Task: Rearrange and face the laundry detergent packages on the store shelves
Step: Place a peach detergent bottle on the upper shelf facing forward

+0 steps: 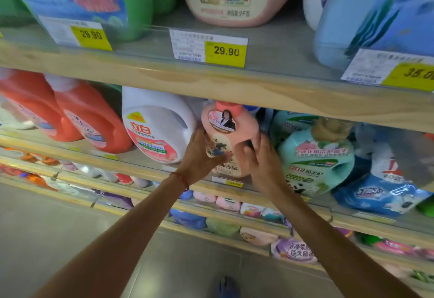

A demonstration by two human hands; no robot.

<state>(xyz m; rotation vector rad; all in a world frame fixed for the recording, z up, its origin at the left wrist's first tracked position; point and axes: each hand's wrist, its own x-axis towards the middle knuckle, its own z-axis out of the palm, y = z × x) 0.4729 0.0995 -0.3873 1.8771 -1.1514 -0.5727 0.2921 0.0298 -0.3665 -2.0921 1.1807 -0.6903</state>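
A pink detergent bottle (231, 130) with a round portrait sticker stands on the second shelf (145, 163), label facing me. My left hand (202, 156) wraps its left side and front. On the bottle's right side my right hand (263, 161) presses with the fingers curled around it. A white bottle (159, 123) with a pink label stands just left of it. A mint green bottle (317, 156) stands just right of it. Both hands cover the lower part of the pink bottle's label.
Two orange bottles (89, 119) fill the shelf's left end and blue bags (380, 194) lie at its right. The upper shelf (211, 79) holds green, pink and blue jugs above yellow price tags (225, 52). Lower shelves carry small pouches. Grey floor lies below.
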